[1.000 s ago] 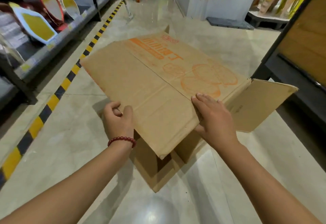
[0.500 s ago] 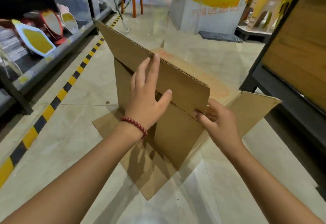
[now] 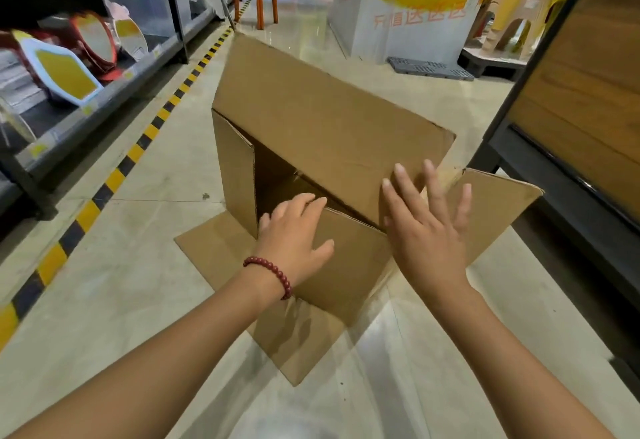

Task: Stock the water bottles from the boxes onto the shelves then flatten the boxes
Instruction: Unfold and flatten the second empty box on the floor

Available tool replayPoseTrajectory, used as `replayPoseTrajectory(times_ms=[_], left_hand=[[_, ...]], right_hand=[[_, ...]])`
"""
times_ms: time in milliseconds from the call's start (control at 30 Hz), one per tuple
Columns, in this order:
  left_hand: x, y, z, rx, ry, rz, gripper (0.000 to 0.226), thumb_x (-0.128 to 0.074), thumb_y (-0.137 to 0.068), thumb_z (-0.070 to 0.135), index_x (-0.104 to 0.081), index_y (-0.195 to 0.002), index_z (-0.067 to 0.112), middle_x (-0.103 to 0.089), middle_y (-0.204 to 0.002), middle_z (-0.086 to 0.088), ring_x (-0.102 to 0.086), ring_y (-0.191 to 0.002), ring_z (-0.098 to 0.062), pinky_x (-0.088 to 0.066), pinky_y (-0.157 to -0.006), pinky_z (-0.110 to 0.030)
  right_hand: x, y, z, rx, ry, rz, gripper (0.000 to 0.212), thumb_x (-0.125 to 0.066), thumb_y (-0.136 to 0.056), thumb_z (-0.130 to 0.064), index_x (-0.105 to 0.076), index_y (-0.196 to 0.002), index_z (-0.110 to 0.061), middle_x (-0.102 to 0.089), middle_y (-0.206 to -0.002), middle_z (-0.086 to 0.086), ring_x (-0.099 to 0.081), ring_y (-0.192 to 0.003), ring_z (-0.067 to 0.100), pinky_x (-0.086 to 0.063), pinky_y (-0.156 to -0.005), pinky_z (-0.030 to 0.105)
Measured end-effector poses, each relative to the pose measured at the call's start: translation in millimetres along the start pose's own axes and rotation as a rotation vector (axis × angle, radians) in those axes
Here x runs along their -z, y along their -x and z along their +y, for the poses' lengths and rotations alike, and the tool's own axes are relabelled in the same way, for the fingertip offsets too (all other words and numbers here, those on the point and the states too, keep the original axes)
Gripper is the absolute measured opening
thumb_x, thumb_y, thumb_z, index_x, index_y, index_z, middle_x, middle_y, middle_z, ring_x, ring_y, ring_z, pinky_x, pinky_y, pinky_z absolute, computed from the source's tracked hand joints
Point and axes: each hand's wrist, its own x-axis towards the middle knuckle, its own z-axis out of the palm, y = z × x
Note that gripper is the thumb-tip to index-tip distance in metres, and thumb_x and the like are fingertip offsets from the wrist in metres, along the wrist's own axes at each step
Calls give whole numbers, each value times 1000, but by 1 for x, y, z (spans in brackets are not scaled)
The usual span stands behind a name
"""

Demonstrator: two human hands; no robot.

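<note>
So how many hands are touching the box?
2. The left hand holds the near wall of the cardboard box, fingers curled over its top edge. The right hand lies flat with spread fingers against the big raised panel.

Warm, even indoor light — soft glare pools on the glossy floor [image 3: 301,418] near the bottom edge. Edges bow with wide-angle distortion; shelves [image 3: 104,92] at left look slightly blurred.

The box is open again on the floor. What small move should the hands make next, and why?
Probably press the tall panel forward and down with the right hand, since the cardboard box stands open, while the left hand grips the near wall.
</note>
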Motion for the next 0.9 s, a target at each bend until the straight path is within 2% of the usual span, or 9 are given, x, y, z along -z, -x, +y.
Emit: replayPoseTrajectory(times_ms=[67,200,300,433,533,633,700,767,900], left_hand=[[2,1,-7,-26,14,38,55,-54,-88,45,-38,-138,30,-40,-137,8,-37,-128,-13,-31,-110,-47],[9,5,-12,-107,194,85,27,-60,-87,38,-63,-110,26,-60,-106,11,-54,-101,-5,-49,-91,-26],[11,10,-15,-167,327,8,15,-63,-84,37,-70,-82,24,-64,-75,15,-60,-76,-1,-54,-72,-23],[6,15,-14,-248,451,-284,42,-54,-86,48,-65,-57,21,-58,-53,4,-56,-56,-7,-46,-55,-20],[5,14,-14,-181,482,-356,43,-53,-86,50,-74,-72,15,-68,-66,0,-64,-67,-9,-55,-66,-25],[12,0,-27,-124,195,-182,28,-53,-90,42,-69,-104,23,-69,-100,9,-62,-97,-4,-54,-85,-27],[19,-16,-41,-42,19,-23,36,-51,-93,37,-56,-125,24,-59,-125,7,-54,-116,-9,-48,-95,-28],[21,-34,-58,36,-58,67,44,-51,-92,35,-47,-134,22,-51,-136,4,-47,-125,-14,-42,-101,-31],[19,-69,-94,1,-452,23,48,-51,-89,33,-46,-135,18,-45,-140,-2,-39,-131,-19,-38,-107,-38]], right_hand=[[-1,-1,-1,-55,-25,-183,43,-40,-95,-34,-52,-133,-17,-45,-145,1,-21,-143,22,2,-112,56],[5,-3,11,-78,-279,-557,81,-4,-84,-62,-38,-143,-19,-32,-153,1,-19,-144,19,-11,-116,46],[11,-7,15,-77,-348,-655,78,-15,-87,-66,-31,-147,-18,-23,-156,4,-14,-146,20,-15,-116,33],[16,-20,7,-102,-408,-768,80,-48,-88,-59,-20,-150,-18,-10,-159,4,-4,-147,19,-13,-116,33],[21,-29,6,-97,-456,-853,94,-60,-80,-58,-15,-151,-17,-3,-160,4,1,-147,19,-11,-117,33],[26,-34,5,-57,-411,-899,98,-66,-75,-58,-19,-150,-16,-4,-160,4,0,-147,19,-13,-117,34],[29,-35,2,-37,-394,-914,92,-67,-74,-56,-27,-147,-15,-8,-159,3,-3,-147,20,-16,-116,34],[30,-35,1,-35,-392,-930,89,-68,-75,-54,-30,-144,-13,-13,-158,3,-5,-146,19,-19,-115,33],[28,-35,6,-49,-408,-970,92,-69,-76,-49,-21,-149,-17,-8,-158,-3,1,-147,15,-17,-116,30]])
